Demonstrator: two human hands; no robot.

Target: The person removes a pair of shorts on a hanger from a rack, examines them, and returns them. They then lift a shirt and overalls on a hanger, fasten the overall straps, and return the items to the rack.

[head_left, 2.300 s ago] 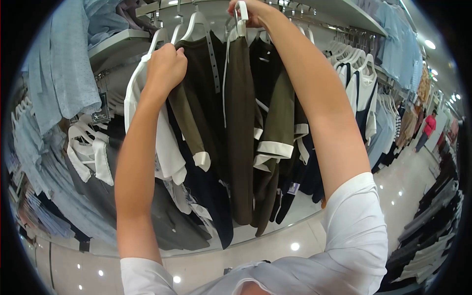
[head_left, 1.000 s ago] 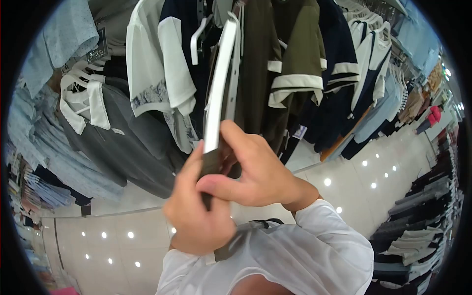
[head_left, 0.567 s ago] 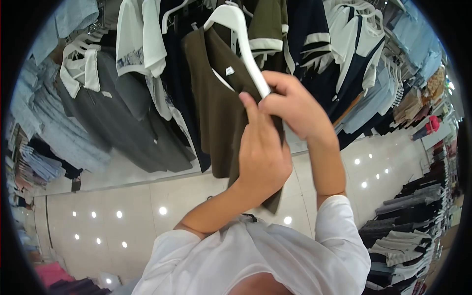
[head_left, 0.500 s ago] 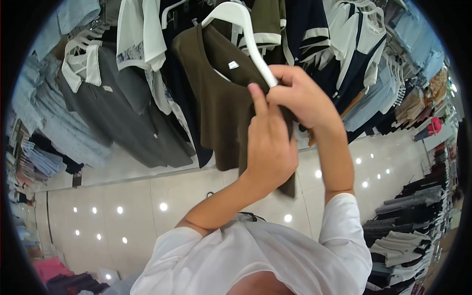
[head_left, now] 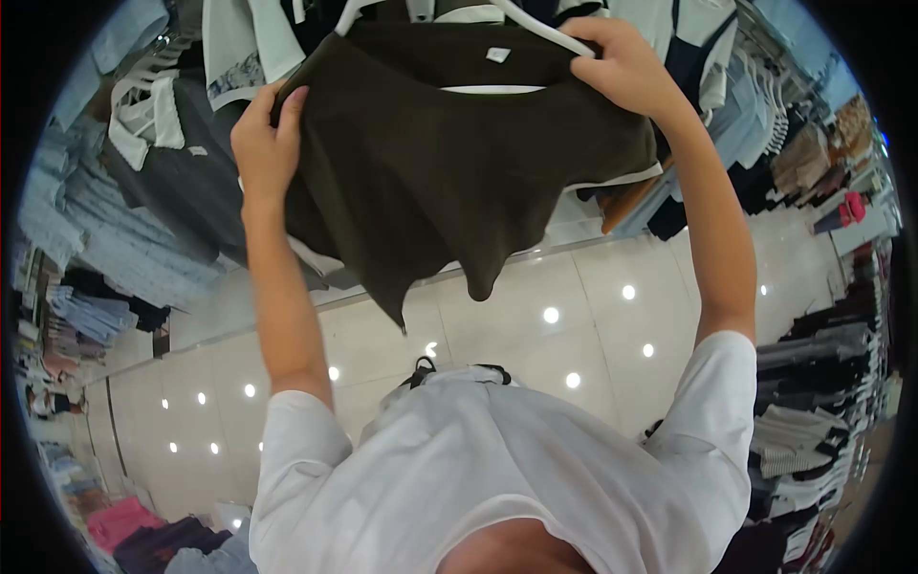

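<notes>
A dark olive top point(head_left: 440, 163) is spread wide in front of me on a white hanger point(head_left: 547, 32), its neckline with a small white label point(head_left: 497, 55) facing me. My left hand point(head_left: 266, 143) is closed on the shoulder of the top at the left, thumb in front and fingers partly hidden behind the cloth. At the right, my right hand point(head_left: 626, 69) pinches the hanger's end together with the other shoulder. The lower hem hangs loose in uneven points. Most of the hanger's left arm is covered by the cloth.
Behind the top is a rack of clothes, with a grey collared dress point(head_left: 182, 172) and a white shirt point(head_left: 251, 48) at left. More racked clothes point(head_left: 798, 440) line the right side. Shiny floor tiles point(head_left: 497, 325) lie below. A person in red point(head_left: 846, 212) is far right.
My left hand has moved from the middle of the top to its left shoulder. The top has turned to face me and is spread out, raised higher; my right hand has shifted up and right.
</notes>
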